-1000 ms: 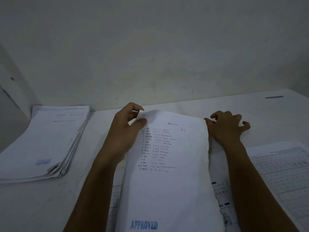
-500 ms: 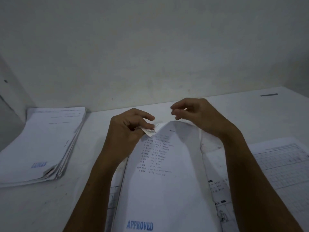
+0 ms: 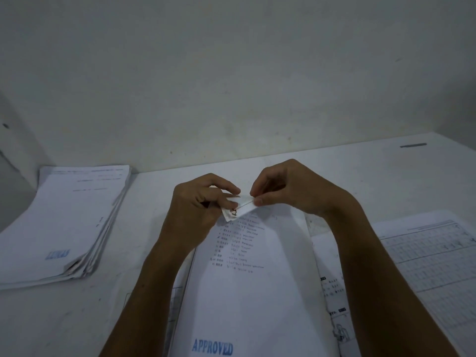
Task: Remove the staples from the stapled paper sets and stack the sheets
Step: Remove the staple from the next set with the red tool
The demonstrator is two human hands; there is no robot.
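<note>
Between the two hands, the folded top corner of the stapled paper set [image 3: 257,279] is pinched: left hand [image 3: 198,210] grips its left end, right hand [image 3: 288,191] pinches its right edge. Far left on the surface [image 3: 360,171] lies a sheet stack [image 3: 64,220].

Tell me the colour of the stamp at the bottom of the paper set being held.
Blue: the "APPROVED" stamp is blue ink on white paper, seen in the head view.
</note>
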